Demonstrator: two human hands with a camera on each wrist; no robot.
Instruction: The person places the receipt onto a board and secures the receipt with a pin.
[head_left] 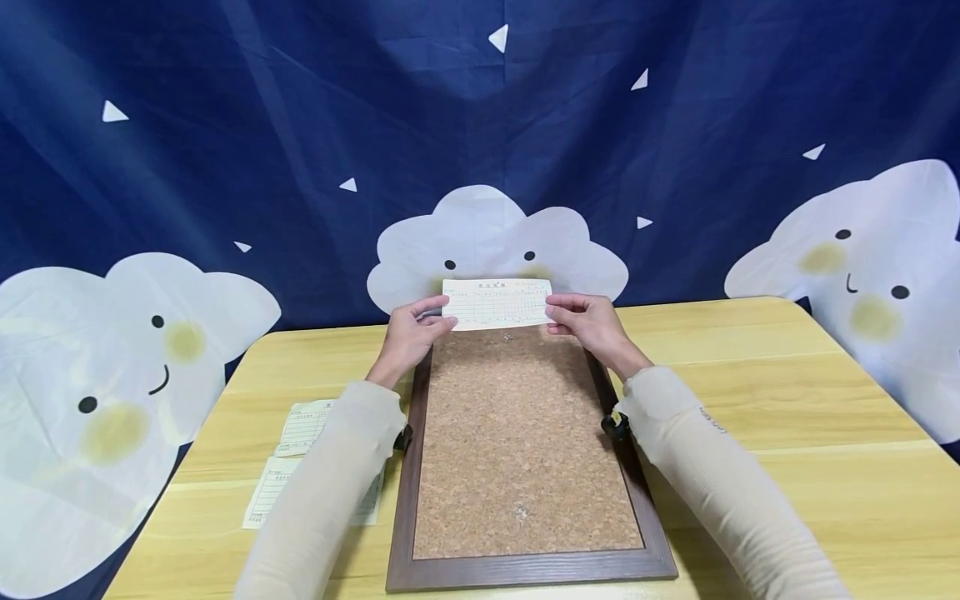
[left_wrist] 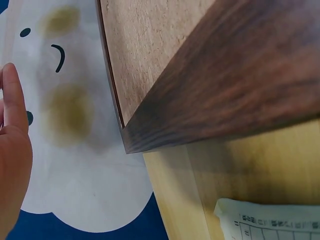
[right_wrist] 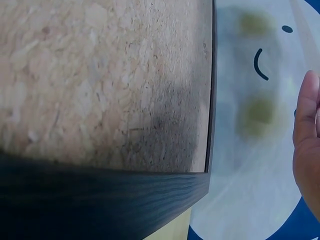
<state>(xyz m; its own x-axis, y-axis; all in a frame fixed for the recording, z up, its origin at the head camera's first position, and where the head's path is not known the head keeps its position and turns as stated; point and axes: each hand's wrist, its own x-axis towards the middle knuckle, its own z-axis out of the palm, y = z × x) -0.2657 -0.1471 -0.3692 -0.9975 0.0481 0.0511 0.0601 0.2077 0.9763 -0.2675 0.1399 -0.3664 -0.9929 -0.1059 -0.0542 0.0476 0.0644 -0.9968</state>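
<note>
A printed paper form (head_left: 497, 304) with ruled lines is stretched between both hands at the far end of the cork board (head_left: 525, 442). My left hand (head_left: 411, 333) pinches its left edge between thumb and fingers. At the right edge, my right hand (head_left: 592, 325) pinches it the same way. The form overlaps the board's far frame in the head view and hides it. Each wrist view shows only part of a hand, the left hand (left_wrist: 15, 150) at the left border and the right hand (right_wrist: 307, 150) at the right border; the paper is out of sight there.
The board's dark wooden frame (head_left: 532, 571) reaches the near part of the wooden table (head_left: 787, 400). More printed forms (head_left: 270, 492) lie left of the board, partly hidden by the left sleeve (head_left: 322, 500). Behind the table hangs a blue curtain (head_left: 480, 108) with white clouds.
</note>
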